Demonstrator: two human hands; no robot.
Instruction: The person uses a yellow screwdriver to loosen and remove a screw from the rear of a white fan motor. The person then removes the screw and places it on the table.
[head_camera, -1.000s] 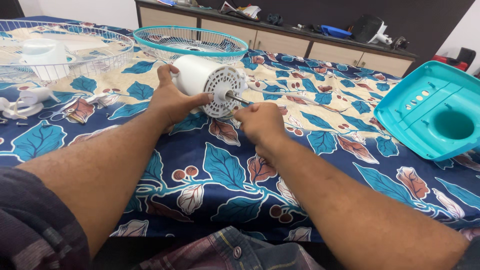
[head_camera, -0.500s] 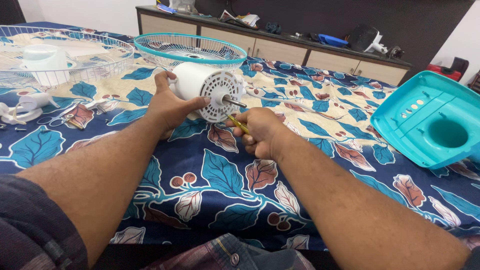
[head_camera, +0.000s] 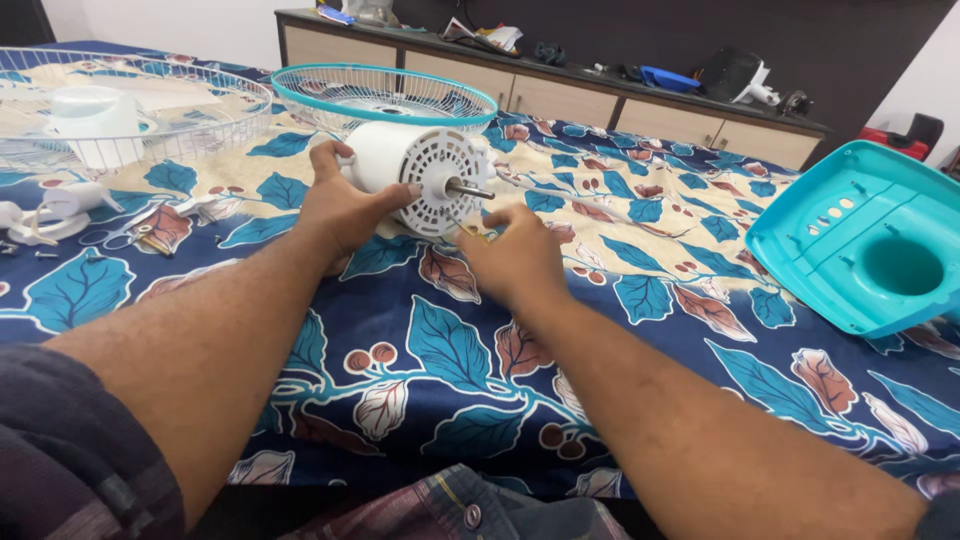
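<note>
— Where are you working?

— At home, in a bedroom by the look of it. I'm sitting at a bed (head_camera: 420, 400) covered with a dark blue sheet printed with big leaves and berries.

— What else says home?

— Along the bed's far edge runs a low sideboard (head_camera: 560, 95) with beige drawer fronts and a dark top, cluttered with household odds and ends, against a dark wall. A white wall meets it at the far left corner.

The fan motor (head_camera: 415, 175) lies on the bedsheet (head_camera: 640, 290), left of centre. 2 wire grilles sit behind it: 1 (head_camera: 385, 95) just beyond, 1 (head_camera: 130, 105) far left. The fan base (head_camera: 865, 250) lies well right. A cabinet (head_camera: 560, 95) stands farthest back.
</note>
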